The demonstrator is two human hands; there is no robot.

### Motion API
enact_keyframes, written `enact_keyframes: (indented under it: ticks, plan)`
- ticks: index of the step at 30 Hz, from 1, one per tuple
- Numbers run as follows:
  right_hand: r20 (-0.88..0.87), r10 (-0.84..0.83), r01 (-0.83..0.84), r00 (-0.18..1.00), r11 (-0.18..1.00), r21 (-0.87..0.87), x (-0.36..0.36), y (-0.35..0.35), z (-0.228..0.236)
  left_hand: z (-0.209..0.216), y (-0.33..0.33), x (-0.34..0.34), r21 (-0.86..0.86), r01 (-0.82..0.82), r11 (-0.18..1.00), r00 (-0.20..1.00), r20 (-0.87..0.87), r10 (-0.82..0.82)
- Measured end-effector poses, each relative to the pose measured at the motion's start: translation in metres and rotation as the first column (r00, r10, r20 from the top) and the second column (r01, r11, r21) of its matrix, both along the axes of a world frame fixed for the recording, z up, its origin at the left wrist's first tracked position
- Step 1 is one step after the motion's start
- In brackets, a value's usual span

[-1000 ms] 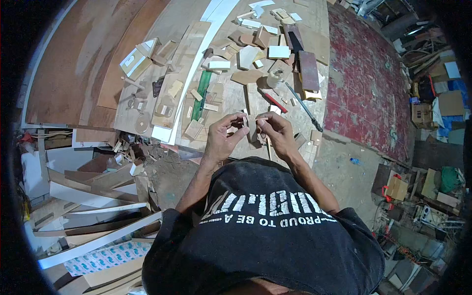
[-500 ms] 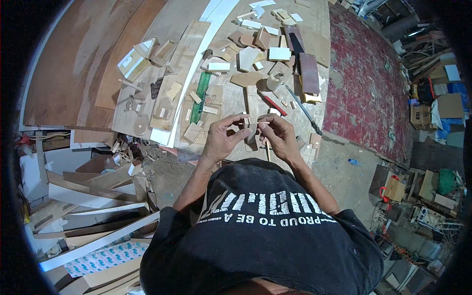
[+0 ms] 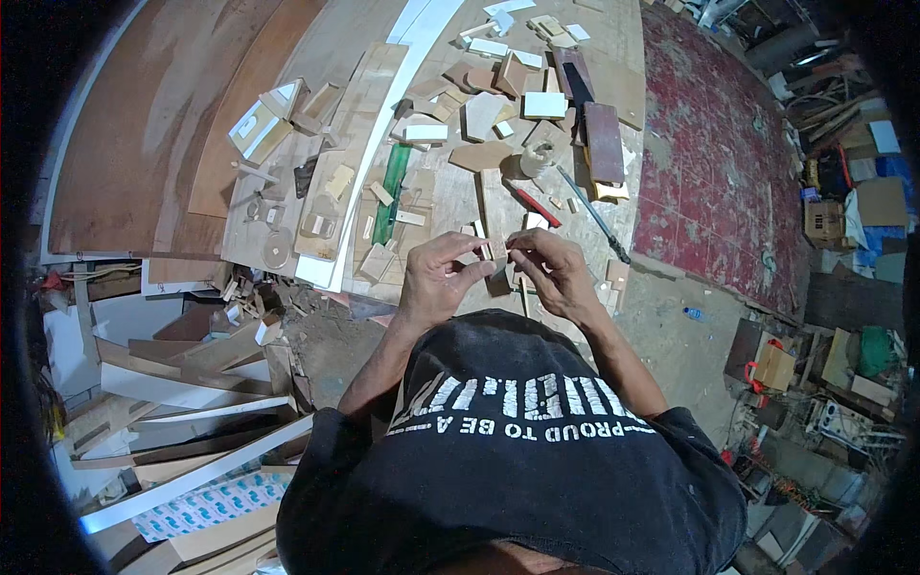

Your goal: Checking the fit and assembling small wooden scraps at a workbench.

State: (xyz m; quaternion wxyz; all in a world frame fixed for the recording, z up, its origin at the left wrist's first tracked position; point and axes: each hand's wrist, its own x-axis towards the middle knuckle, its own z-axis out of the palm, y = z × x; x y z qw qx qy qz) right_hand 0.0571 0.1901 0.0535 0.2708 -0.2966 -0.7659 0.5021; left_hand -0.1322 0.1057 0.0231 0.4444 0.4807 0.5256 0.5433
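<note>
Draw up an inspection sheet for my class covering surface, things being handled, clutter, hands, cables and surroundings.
Surface: wooden worktable, strewn with pieces.
Job's things: small wooden piece between the hands; its exact shape is unclear.
Clutter: wooden offcuts, green strip, red-handled tool, round pale container.
Hands: left hand pinches the small wooden piece; right hand has thumb and forefinger close together, anything held too small to tell.
Cables: red loop at right; cannot tell whether it is a cable.
Surroundings: brown boards at left, worn red surface at right.

The black T-shirt has short sleeves and two rows of white lettering
</note>
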Motion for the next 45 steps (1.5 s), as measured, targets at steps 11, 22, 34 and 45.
enact_keyframes:
  ticks: [11, 22, 34, 45]
  plan:
    - [0.078, 0.029, -0.004, 0.997, 0.953, -0.303, 0.028, -0.014, 0.018, 0.023, -0.01, 0.013, 0.044, 0.065, 0.997, 0.996, -0.06, -0.062]
    - [0.098, 0.089, -0.112, 0.991, 0.959, 0.261, 0.05, 0.016, 0.041, 0.036, -0.004, -0.032, -0.062, -0.01, 0.998, 0.988, 0.153, 0.02]
    - [0.004, -0.052, 0.053, 0.999, 0.998, -0.019, 0.018, 0.006, 0.031, 0.036, 0.011, 0.016, 0.073, 0.247, 0.966, 0.968, 0.02, -0.249]
    - [0.145, -0.095, 0.091, 0.985, 0.995, 0.034, 0.038, 0.015, 0.056, 0.019, 0.004, 0.004, 0.033, 0.018, 0.999, 0.936, 0.35, -0.029]
